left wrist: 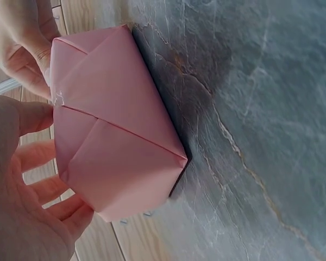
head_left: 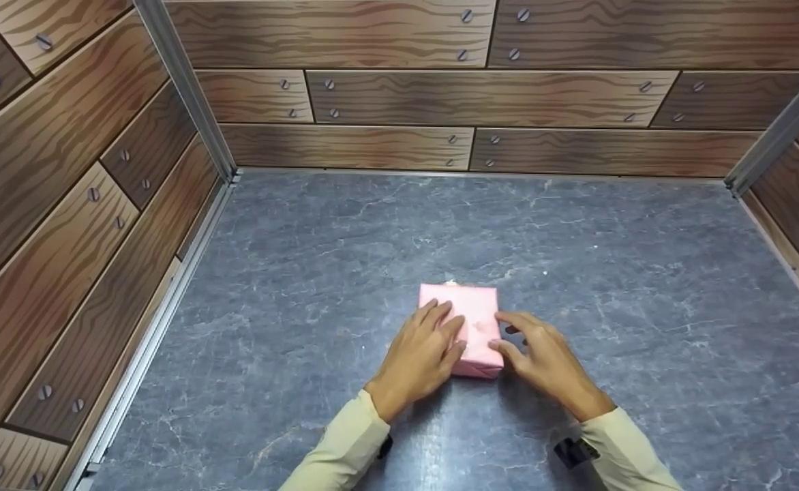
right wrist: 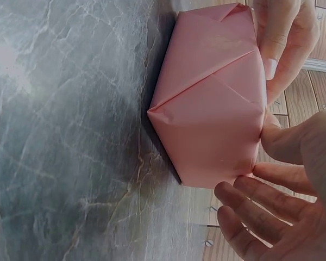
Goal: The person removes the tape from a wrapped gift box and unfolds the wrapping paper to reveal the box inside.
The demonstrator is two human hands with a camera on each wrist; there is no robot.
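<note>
Pink wrapped box (head_left: pixel 478 307) on a grey-blue marbled tabletop (head_left: pixel 304 273)

Just below and to the right of the centre of the head view, the pink wrapped box is seen lying flat, with its end turned toward the lower edge of the frame. Its upper face is partly covered by the left hand (head_left: pixel 420 358), whose fingers are spread and laid on the paper without being curled around it. At the right edge of the box, contact is made by the right hand (head_left: pixel 546 361): its thumb is rested on the upper face and its index finger is put against the edge, while the other fingers are loosely bent. No clenching is shown in either hand; the box is only touched, and it is supported by the tabletop.

In both wrist views, slanting folds of the pink paper are shown meeting on the end of the box. Pale sleeves (head_left: pixel 341 443) are seen at the bottom of the head view, and a black device (head_left: pixel 577 452) is placed beside the right cuff. Across the upper part, wood-patterned panels (head_left: pixel 399 99) are framed by metal posts (head_left: pixel 188 88)
</note>
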